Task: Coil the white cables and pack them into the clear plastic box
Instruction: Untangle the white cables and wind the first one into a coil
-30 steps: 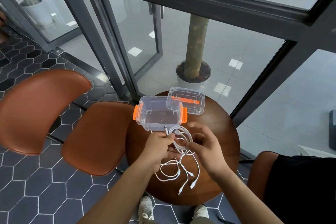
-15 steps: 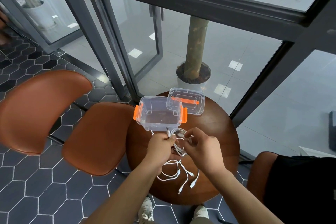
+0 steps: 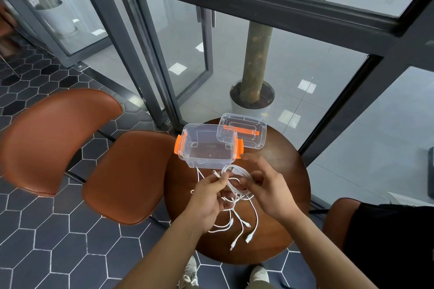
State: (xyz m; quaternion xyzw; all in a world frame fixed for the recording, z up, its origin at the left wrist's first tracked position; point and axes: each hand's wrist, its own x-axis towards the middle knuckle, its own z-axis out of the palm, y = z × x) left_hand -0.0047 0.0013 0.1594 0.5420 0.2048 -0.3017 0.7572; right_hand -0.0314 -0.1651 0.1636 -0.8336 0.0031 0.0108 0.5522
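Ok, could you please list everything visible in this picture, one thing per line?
white cables: several, white, partly coiled between the hands, ends loose on the table
clear plastic box: one, clear with orange latches, open, table's far left
lid: one, clear with orange handle, right behind the box
table: one, brown, round
chairs: two, brown, one left of table, one right, partly hidden
potted tree: one, white pot, behind the glass
shoes: two, white, under the table
left hand: pinches the cables
right hand: holds the coil

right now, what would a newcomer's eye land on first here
The left hand and right hand hold a tangle of white cables over a round brown table, plug ends trailing toward the person. Just beyond stands an empty clear box with orange latches, its lid overlapping its far right corner.
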